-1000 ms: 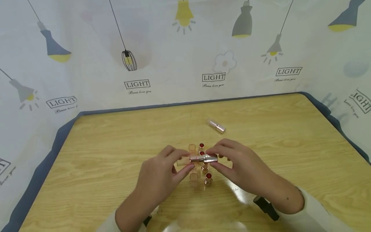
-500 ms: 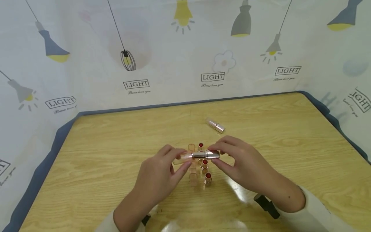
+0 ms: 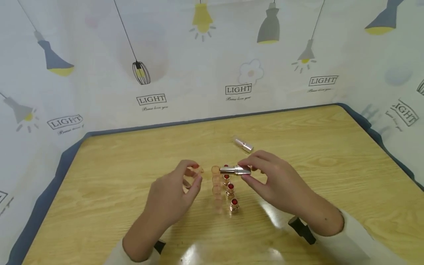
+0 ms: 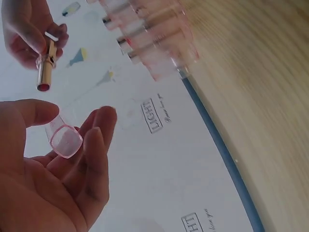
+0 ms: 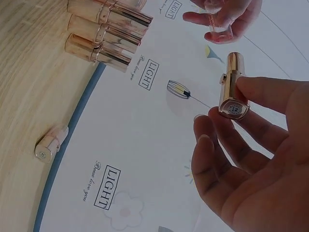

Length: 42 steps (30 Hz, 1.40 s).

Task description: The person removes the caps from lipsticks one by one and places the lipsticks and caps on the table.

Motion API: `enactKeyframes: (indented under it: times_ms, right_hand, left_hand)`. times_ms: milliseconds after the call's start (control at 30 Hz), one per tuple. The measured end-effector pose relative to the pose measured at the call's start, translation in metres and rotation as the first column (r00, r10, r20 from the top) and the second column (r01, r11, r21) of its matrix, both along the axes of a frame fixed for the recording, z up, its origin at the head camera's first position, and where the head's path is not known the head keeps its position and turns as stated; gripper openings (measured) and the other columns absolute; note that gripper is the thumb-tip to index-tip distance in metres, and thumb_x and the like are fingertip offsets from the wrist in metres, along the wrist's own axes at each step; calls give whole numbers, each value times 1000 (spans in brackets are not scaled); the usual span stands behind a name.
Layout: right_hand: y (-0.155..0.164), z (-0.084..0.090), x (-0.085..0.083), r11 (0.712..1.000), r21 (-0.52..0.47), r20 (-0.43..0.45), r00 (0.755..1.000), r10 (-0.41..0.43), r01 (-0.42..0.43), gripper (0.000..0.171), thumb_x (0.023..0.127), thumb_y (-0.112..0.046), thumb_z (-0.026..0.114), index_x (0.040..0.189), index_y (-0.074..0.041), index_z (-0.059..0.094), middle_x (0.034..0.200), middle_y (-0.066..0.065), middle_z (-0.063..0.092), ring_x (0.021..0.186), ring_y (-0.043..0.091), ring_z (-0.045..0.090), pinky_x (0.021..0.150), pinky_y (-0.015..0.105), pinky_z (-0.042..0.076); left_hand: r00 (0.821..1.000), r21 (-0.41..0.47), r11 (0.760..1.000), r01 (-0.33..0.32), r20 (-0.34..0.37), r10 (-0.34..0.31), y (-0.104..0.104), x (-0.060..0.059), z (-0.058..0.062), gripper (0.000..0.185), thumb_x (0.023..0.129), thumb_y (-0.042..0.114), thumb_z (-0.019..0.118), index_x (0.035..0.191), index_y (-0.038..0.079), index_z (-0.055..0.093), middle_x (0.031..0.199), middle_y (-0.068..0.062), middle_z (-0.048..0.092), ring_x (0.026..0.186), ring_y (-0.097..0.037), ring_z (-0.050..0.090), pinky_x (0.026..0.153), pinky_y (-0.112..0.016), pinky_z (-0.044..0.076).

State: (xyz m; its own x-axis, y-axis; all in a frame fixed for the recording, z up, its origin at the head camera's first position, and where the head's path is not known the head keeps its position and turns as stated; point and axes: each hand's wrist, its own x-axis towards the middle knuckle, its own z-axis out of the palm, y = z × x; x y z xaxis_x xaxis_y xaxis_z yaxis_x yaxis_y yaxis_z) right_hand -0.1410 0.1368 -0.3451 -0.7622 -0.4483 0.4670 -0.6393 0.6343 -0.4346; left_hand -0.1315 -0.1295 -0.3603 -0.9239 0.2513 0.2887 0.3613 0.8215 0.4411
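Pale wood-grain table (image 3: 132,154), blue-edged, walled round by a white cloth (image 3: 99,55) printed with hanging lamps and the word LIGHT. Held level above the middle of the table: a rose-gold lipstick (image 3: 236,170), uncapped, red tip bared, pinched at its base by the right hand (image 3: 271,182). Just apart from it, a clear pink-rimmed cap (image 4: 63,138), gripped between thumb and fingers of the left hand (image 3: 172,195). Stood below between both hands: a row of open lipsticks (image 3: 230,189) beside a row of clear caps (image 3: 216,184). Lay farther back, alone: one capped lipstick (image 3: 243,144).
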Motion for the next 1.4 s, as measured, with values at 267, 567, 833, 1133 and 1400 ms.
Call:
enactKeyframes:
  times_ms: [267,567,833,1133,1400]
  right_hand:
    - [7,-8,-18,993,-83,166,984,-69,84,22,89,-12,76,110,-11,74,101,0,61,88,13,55,69,30,53]
    - [12,-16,-28,979,-168,202,976,-80,115,21,88,-7,76,109,-8,74,88,3,56,78,14,49,66,24,49]
    - [12,-19,-29,980,-178,203,978,-57,94,20,88,-7,76,108,-8,73,87,1,61,81,18,55,67,26,52]
    - [12,-20,-27,984,-158,216,975,-51,86,22,88,-11,77,109,-11,72,90,-2,64,83,14,57,68,25,52]
    - [11,-15,-26,986,-143,280,959,-41,84,20,90,-15,76,110,-14,71,94,-6,71,84,9,62,70,35,55]
  left_hand:
    - [994,36,998,-57,100,53,-10,-25,-13,29,95,34,68,119,19,68,110,0,68,100,-20,64,78,-38,54]
    - [974,2,1000,-26,224,25,-7,-68,-19,32,94,37,69,121,20,69,95,-4,59,75,-19,50,63,-30,42]
    - [940,-18,1000,-14,341,19,-1,-90,-30,35,97,39,65,124,18,66,102,-4,62,75,-19,56,62,-31,45]
    - [921,-45,999,14,390,5,9,-97,-38,27,94,35,70,117,21,68,105,-3,69,86,-17,64,69,-33,50]
    - [915,-85,996,24,402,12,17,-99,-40,25,94,34,71,116,22,69,106,0,73,90,-17,67,75,-37,53]
